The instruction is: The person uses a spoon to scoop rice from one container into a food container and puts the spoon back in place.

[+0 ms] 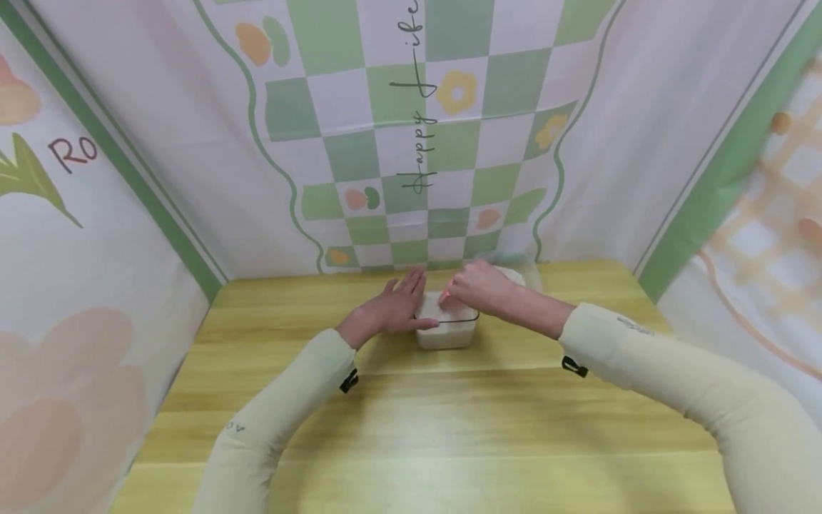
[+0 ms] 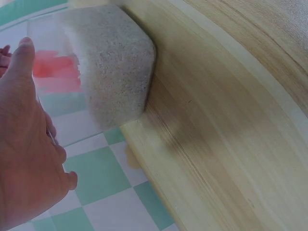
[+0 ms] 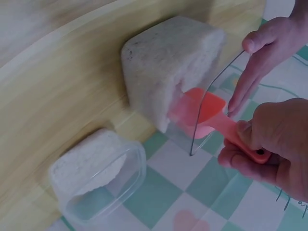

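Observation:
A clear plastic container (image 1: 447, 338) holds white grains that look like rice (image 2: 118, 62). My left hand (image 1: 399, 305) lies at its left side, fingers straight and thumb stretched along the front rim. In my right hand (image 1: 483, 287) is the handle of a pink-red scoop (image 3: 204, 113), gripped with curled fingers. The scoop's bowl is inside the container, dipping against the grains, as the right wrist view shows. Part of the bowl shows only through the clear wall. Through the left wrist view the left hand (image 2: 29, 144) appears beside the container's open top.
A smaller clear tub (image 3: 98, 175) with white contents stands behind and right of the container, partly covered by my right hand in the head view. Both stand near the back edge of the wooden table (image 1: 417, 428). A checkered curtain (image 1: 398, 153) hangs behind.

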`<state>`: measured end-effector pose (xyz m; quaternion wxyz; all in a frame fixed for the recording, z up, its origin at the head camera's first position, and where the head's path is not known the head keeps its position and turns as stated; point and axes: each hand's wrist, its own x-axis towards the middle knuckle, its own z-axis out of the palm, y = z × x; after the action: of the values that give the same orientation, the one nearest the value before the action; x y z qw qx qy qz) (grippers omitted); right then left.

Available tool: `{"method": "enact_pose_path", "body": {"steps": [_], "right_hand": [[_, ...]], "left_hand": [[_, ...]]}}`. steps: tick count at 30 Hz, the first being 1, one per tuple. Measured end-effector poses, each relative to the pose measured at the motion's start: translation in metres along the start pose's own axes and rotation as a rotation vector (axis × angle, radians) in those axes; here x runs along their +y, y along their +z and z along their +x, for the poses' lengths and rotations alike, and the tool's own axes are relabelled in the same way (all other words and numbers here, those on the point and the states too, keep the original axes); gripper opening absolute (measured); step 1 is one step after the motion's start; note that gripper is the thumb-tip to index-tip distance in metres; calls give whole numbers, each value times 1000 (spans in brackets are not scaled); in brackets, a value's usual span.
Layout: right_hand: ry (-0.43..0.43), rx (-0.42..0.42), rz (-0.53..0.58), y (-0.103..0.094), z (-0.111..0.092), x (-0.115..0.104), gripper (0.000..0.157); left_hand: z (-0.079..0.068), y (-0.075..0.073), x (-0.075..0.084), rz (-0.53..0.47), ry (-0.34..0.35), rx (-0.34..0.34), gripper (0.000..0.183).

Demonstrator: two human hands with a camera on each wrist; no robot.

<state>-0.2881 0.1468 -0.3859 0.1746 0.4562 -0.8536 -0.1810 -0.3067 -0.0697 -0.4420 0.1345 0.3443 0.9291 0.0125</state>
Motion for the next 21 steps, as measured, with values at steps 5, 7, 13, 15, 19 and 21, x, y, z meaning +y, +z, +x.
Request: {"method": "enact_pose_path", "body": {"steps": [5, 7, 13, 15, 19, 21], "right_hand": [[62, -71, 39, -8, -2, -1, 23], [94, -104, 86, -13, -3, -1, 25], [206, -185, 278, -19, -7, 3, 22], [247, -200, 344, -19, -8, 4, 25], [334, -213, 486, -18, -10, 5, 34], [372, -229, 559, -16, -11, 5, 34]], "left_hand": [[1, 1, 0, 0, 5, 6, 104], [1, 1, 0, -7, 5, 10, 104], [2, 3, -1, -14, -2, 10, 105], [1, 4, -1, -8, -3, 12, 105], [2, 3, 0, -11, -5, 16, 106], [2, 3, 1, -14, -5, 16, 106]]}}
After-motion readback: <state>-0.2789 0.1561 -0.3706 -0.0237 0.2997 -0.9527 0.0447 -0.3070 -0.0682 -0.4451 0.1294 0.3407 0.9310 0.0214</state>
